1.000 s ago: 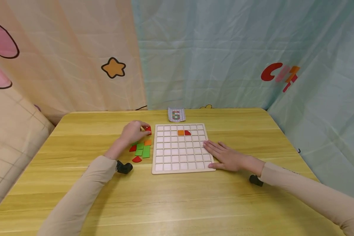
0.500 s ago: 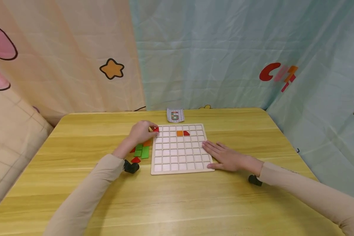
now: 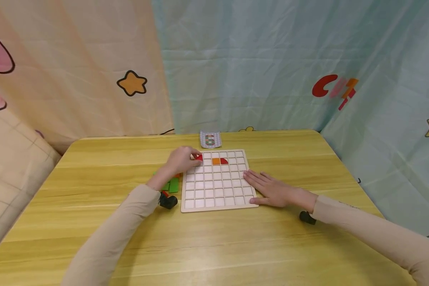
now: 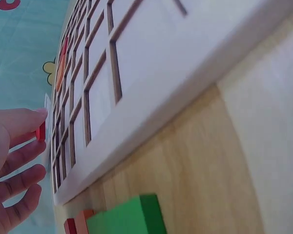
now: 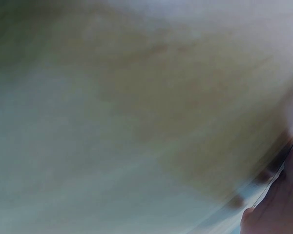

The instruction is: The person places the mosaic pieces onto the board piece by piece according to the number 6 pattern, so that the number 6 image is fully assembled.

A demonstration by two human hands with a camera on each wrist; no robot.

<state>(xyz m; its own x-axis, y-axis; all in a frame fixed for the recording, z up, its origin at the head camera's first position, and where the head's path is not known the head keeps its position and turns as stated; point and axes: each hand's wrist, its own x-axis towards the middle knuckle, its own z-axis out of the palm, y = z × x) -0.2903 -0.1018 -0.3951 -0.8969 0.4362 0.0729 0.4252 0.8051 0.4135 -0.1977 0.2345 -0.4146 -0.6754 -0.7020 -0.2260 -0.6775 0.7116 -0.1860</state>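
Note:
Between thumb and fingertips my left hand pinches a red tile over the upper-left cells of the white grid board. The left wrist view shows the same red tile from its edge. An orange square tile and a red quarter-round tile sit side by side in cells near the board's top. My right hand lies flat with fingers extended on the board's right edge. In the right wrist view, only part of that hand shows, blurred.
Left of the board lie green tiles with some red and orange ones, partly hidden by my left arm. A small card with a coloured pattern on a grid lies behind the board. A curtain hangs behind the wooden table.
My left hand has carried the red tile rightward, from beside the board to above its upper-left cells. The right hand has stayed at the board's edge.

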